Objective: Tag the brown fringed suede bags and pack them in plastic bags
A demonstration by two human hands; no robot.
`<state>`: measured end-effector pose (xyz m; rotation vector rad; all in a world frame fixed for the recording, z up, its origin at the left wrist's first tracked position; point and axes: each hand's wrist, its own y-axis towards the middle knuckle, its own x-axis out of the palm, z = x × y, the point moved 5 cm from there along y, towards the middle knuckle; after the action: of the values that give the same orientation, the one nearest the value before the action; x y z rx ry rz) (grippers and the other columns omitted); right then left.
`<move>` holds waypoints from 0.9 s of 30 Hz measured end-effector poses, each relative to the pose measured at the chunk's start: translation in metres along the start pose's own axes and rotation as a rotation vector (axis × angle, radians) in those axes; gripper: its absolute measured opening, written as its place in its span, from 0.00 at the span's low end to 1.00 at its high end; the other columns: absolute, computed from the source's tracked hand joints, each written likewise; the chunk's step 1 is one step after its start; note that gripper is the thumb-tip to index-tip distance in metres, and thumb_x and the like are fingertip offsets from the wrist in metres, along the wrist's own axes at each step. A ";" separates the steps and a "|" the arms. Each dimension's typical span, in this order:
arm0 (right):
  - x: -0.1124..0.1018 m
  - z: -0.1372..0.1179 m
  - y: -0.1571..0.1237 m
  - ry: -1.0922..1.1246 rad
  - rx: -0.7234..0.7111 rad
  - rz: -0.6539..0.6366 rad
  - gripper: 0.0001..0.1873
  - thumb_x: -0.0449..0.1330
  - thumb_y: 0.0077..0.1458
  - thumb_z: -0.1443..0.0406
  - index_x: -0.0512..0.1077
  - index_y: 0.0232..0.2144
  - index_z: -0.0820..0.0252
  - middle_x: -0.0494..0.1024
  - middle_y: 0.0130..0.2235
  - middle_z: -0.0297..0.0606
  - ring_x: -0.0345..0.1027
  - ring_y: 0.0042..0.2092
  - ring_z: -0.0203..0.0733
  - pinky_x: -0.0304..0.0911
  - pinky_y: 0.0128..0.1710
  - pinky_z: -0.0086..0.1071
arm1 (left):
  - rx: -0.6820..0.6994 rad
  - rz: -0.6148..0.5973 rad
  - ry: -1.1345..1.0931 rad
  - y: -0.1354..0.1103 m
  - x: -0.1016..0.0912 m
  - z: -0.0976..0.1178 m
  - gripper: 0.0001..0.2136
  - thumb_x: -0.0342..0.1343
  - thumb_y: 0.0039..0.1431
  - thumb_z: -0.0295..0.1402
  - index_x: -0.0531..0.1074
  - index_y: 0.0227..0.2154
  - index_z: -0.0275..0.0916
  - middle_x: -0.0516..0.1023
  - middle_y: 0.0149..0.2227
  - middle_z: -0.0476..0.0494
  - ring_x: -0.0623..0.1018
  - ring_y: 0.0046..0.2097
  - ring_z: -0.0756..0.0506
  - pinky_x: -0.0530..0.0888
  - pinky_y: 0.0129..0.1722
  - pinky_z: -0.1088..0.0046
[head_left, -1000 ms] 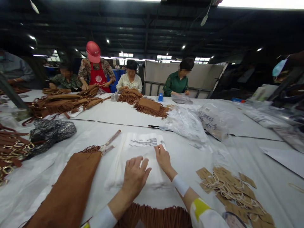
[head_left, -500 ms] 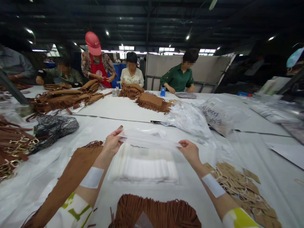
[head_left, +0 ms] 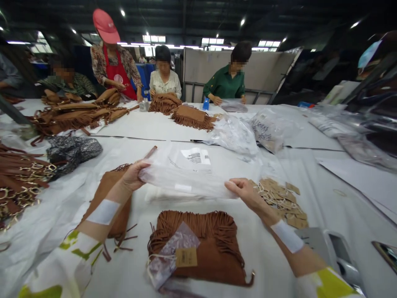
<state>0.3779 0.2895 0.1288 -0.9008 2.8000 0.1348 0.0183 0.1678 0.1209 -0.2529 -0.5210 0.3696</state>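
Observation:
Stretched between my two hands is a clear plastic bag (head_left: 198, 180) with a printed label. My left hand (head_left: 136, 174) grips its left end, and a thin brown strip sticks up beyond the fingers. The right end is pinched by my right hand (head_left: 242, 188), thumb against fingers. Beneath the bag lies a white stack (head_left: 167, 196), mostly covered. Nearer to me a brown fringed bag (head_left: 204, 258) lies flat, with a cardboard tag (head_left: 186, 257) and a small plastic pouch (head_left: 178, 244) on it. Another brown fringed piece (head_left: 107, 192) lies partly under my left forearm.
Tan tags with strings (head_left: 281, 198) are heaped at right, near a grey device (head_left: 338, 248). Straps with gold clasps (head_left: 25, 178) and a black speckled bag (head_left: 74, 151) lie left. Crumpled plastic (head_left: 232, 134) is farther back. Several people work across the table (head_left: 133, 132).
The plastic bag has tipped so its printed label shows, and both hands have moved slightly left. My view has tilted down, revealing more of the near fringed bag.

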 end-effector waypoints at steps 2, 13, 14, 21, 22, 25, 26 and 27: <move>-0.006 -0.010 -0.010 -0.490 -0.233 -0.077 0.21 0.66 0.45 0.54 0.61 0.16 0.57 0.64 0.20 0.28 0.58 0.27 0.35 0.58 0.35 0.32 | 0.184 -0.115 0.326 -0.004 -0.004 0.011 0.09 0.65 0.41 0.28 0.68 0.19 0.36 0.64 0.18 0.55 0.64 0.21 0.55 0.62 0.23 0.81; -0.003 0.111 -0.060 -0.616 0.058 -0.327 0.07 0.55 0.52 0.63 0.64 0.25 0.58 0.69 0.25 0.31 0.61 0.30 0.37 0.57 0.32 0.31 | 0.556 -0.655 1.826 -0.028 -0.028 -0.138 0.08 0.44 0.61 0.23 0.65 0.33 0.41 0.71 0.35 0.45 0.71 0.38 0.46 0.65 0.37 0.72; -0.001 0.114 -0.066 -0.494 0.145 -0.342 0.08 0.55 0.53 0.61 0.64 0.25 0.58 0.68 0.25 0.30 0.61 0.29 0.37 0.57 0.31 0.30 | 0.527 -0.625 1.821 -0.031 -0.033 -0.142 0.08 0.43 0.62 0.23 0.64 0.33 0.41 0.71 0.35 0.46 0.71 0.37 0.46 0.65 0.36 0.73; 0.015 0.109 -0.084 0.058 0.416 -0.532 0.15 0.60 0.52 0.55 0.67 0.34 0.61 0.73 0.36 0.37 0.68 0.39 0.42 0.63 0.39 0.34 | 0.299 -0.487 1.660 -0.041 -0.046 -0.154 0.08 0.44 0.61 0.28 0.59 0.25 0.40 0.67 0.27 0.52 0.69 0.31 0.49 0.64 0.31 0.76; 0.015 0.109 -0.085 0.072 0.427 -0.541 0.16 0.61 0.51 0.55 0.67 0.35 0.61 0.74 0.37 0.38 0.68 0.40 0.42 0.64 0.40 0.34 | 0.253 -0.496 1.619 -0.042 -0.046 -0.154 0.09 0.43 0.61 0.29 0.58 0.24 0.40 0.65 0.24 0.53 0.68 0.29 0.50 0.63 0.29 0.77; 0.012 0.118 -0.084 0.032 0.439 -0.519 0.17 0.62 0.50 0.54 0.67 0.35 0.60 0.74 0.36 0.37 0.69 0.40 0.43 0.64 0.39 0.34 | 0.021 -0.574 1.339 -0.045 -0.046 -0.150 0.09 0.41 0.63 0.33 0.60 0.27 0.40 0.64 0.24 0.55 0.66 0.28 0.51 0.63 0.27 0.79; 0.011 0.122 -0.084 -0.016 0.434 -0.499 0.16 0.62 0.49 0.53 0.67 0.33 0.59 0.74 0.35 0.36 0.68 0.38 0.42 0.64 0.37 0.34 | -0.060 -0.594 1.235 -0.047 -0.046 -0.148 0.08 0.44 0.62 0.35 0.61 0.28 0.40 0.64 0.25 0.55 0.66 0.29 0.51 0.63 0.27 0.79; 0.009 0.127 -0.083 -0.080 0.423 -0.476 0.15 0.62 0.49 0.53 0.67 0.31 0.59 0.74 0.32 0.35 0.68 0.36 0.42 0.64 0.35 0.33 | -0.116 -0.596 1.165 -0.049 -0.046 -0.147 0.07 0.47 0.60 0.36 0.62 0.29 0.40 0.64 0.25 0.55 0.66 0.29 0.51 0.63 0.27 0.79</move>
<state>0.4393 0.2361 0.0004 -1.3608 2.3211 -0.4589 0.0719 0.0845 -0.0063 -0.3616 0.5400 -0.4067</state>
